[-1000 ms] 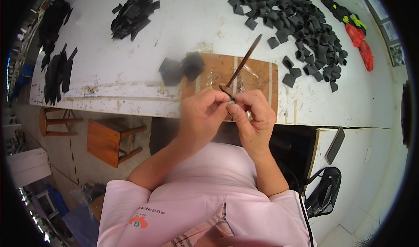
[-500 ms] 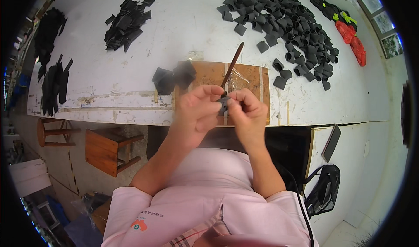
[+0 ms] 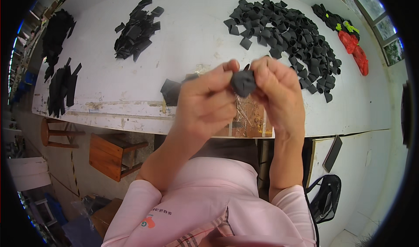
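Between both hands, raised above the front of the table, is a small dark grey fabric piece, bent into a rounded shape. My left hand pinches its left side with closed fingers. On the opposite side my right hand grips it between thumb and curled fingers. Below them lies a brown board with tape across it, largely covered by my hands. Flat dark pieces rest left of the board, partly behind my left hand. A dark tip shows just behind the held piece.
A broad heap of looped dark pieces covers the table's far right. Flat strips are piled at the back left, with more strips at the left edge. Red bags lie far right. A wooden stool stands front left.
Both hands have risen away from the board and moved right with the fabric piece, which now looks rounder. The brown stick seen upright before is mostly hidden behind them.
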### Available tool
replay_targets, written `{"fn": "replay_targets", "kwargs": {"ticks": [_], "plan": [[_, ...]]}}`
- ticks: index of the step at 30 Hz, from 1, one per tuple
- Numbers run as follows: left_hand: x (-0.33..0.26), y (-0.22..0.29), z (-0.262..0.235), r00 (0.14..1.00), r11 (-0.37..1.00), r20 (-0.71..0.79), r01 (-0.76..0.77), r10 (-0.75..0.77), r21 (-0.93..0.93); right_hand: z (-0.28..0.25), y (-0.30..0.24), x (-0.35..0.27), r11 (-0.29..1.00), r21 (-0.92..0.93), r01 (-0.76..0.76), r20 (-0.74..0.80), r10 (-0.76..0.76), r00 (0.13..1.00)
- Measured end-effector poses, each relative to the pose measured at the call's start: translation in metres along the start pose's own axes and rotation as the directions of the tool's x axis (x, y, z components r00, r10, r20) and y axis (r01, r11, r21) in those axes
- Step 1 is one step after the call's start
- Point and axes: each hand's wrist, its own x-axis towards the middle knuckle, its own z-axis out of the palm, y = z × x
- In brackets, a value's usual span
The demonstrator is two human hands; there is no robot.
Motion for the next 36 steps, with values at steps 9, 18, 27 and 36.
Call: {"fn": "replay_targets", "kwargs": {"ticks": [9, 18, 27, 36], "plan": [[0.011, 0.009, -0.021, 0.993, 0.999, -0.111, -0.038, 0.037, -0.01, -0.026, 0.027, 0.034, 0.971, 0.171, -0.167, 0.22, 0.128, 0.967], [0.01, -0.005, -0.022, 0.94, 0.832, -0.047, -0.275, 0.338, 0.483, -0.023, 0.032, 0.025, 0.999, -0.044, -0.019, 0.105, 0.024, 0.994], [0.023, 0.007, -0.001, 0.667, -0.41, 0.645, -0.505, 0.372, 0.759, -0.012, 0.026, -0.002, 0.539, -0.7, 0.469, 0.063, -0.608, 0.791], [0.017, -0.01, 0.005, 0.636, 0.377, 0.123, -0.59, 0.762, 0.714, 0.006, 0.021, 0.002, 0.432, -0.776, 0.46, 0.062, -0.674, 0.736]]}}
